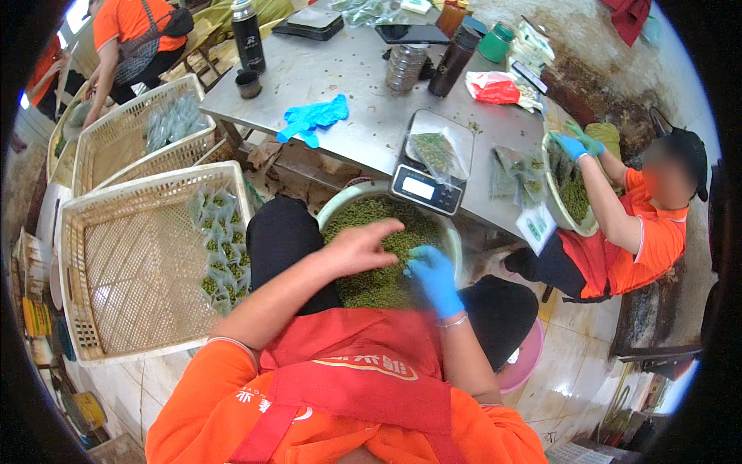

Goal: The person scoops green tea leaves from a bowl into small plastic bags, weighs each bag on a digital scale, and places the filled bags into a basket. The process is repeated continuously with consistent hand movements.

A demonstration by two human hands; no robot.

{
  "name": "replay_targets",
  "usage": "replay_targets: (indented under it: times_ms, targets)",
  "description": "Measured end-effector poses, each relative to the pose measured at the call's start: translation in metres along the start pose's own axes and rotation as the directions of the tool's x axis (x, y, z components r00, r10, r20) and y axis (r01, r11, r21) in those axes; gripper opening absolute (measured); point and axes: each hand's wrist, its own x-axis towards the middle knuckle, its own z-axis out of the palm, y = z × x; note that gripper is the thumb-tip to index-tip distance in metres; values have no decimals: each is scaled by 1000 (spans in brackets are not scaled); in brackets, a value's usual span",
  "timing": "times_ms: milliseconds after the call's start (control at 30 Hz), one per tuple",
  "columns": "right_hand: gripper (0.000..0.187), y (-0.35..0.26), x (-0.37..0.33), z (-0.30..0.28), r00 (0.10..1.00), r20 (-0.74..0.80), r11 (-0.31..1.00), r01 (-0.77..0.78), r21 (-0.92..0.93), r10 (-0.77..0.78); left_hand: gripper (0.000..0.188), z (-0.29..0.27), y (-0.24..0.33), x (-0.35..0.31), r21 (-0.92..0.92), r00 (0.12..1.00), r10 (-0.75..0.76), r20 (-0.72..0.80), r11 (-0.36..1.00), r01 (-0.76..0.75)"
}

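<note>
My bare left hand [362, 247] hovers over a round pale-green basin [334, 206] between my knees, its fingers stretched out and apart, with nothing in them. Small green peppercorn-like berries [372, 289] fill the basin. My right hand [435, 280], in a blue glove, is above the basin's right side with its fingers curled together; whatever they hold, if anything, is hidden. Just beyond the basin, a digital scale [427, 189] stands at the table's edge. On its pan lies a clear bag [434, 151] with some green berries inside.
At my left, a plastic crate [73, 286] holds several filled bags [224, 251]; another crate [89, 158] stands behind it. The metal table [355, 93] carries a blue glove [313, 120], flasks [247, 39] and bags [516, 172]. A gloved co-worker [618, 209] handles a basin [585, 226] at right.
</note>
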Motion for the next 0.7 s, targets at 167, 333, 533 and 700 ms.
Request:
replay_targets:
  times_ms: [167, 333, 533, 700]
  targets:
    - [17, -20, 0, -7, 998, -30, 963, 53, 263, -46, 26, 53, -27, 5, -658, 952, -154, 266, 692, 296]
    - [15, -23, 6, -14, 999, -40, 890, 15, 456, 4, 16, 40, -26, 6, -697, 939, -221, 264, 629, 344]
    - [14, -37, 16, -26, 987, -112, 898, 150, 414, -113, 16, 43, -32, 7, -686, 935, -309, 174, 643, 341]
    - [26, -67, 59, -22, 932, -323, 880, 288, 377, -167, 15, 46, -38, 9, -640, 935, -299, 190, 685, 349]
